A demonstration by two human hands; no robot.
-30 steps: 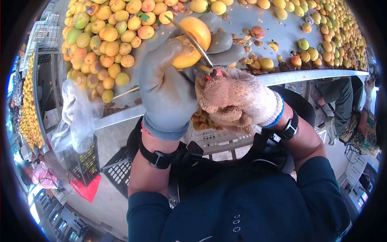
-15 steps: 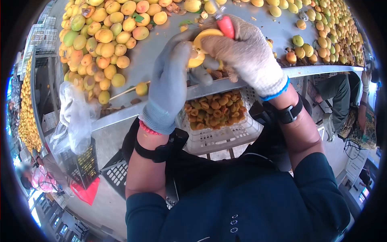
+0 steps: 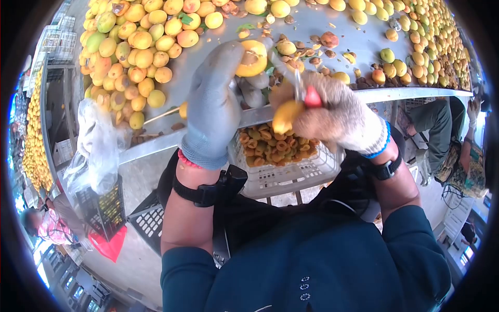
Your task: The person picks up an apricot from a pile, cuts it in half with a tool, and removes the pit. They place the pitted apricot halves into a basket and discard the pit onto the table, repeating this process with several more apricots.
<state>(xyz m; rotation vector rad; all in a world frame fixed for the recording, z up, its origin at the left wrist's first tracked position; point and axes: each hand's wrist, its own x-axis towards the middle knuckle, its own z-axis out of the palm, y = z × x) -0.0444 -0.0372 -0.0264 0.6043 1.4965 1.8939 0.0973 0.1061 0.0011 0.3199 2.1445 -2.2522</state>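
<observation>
My left hand (image 3: pixel 210 104), in a grey glove, is closed on an apricot half (image 3: pixel 252 60) whose cut face shows a brownish centre, seemingly the pit. In my right hand (image 3: pixel 332 112), gloved in stained white knit, is a small knife (image 3: pixel 312 97) with a red handle, its blade pointing up. The same hand also grips another apricot half (image 3: pixel 287 117) over the table's front edge. Below it stands a white plastic basket (image 3: pixel 280 182) with many cut apricot halves (image 3: pixel 273 151).
Whole apricots (image 3: pixel 135 57) are heaped on the metal table (image 3: pixel 228 32) at left, with more apricots (image 3: pixel 416 47) at right. Loose pits and scraps (image 3: pixel 314 54) lie between. A plastic bag (image 3: pixel 93 145) hangs at the left edge, above a dark crate (image 3: pixel 104 208). Other people sit at both sides.
The two apricot halves, together between my hands before, are now apart. My right hand has moved down toward the basket with the knife and one half; the left keeps the other.
</observation>
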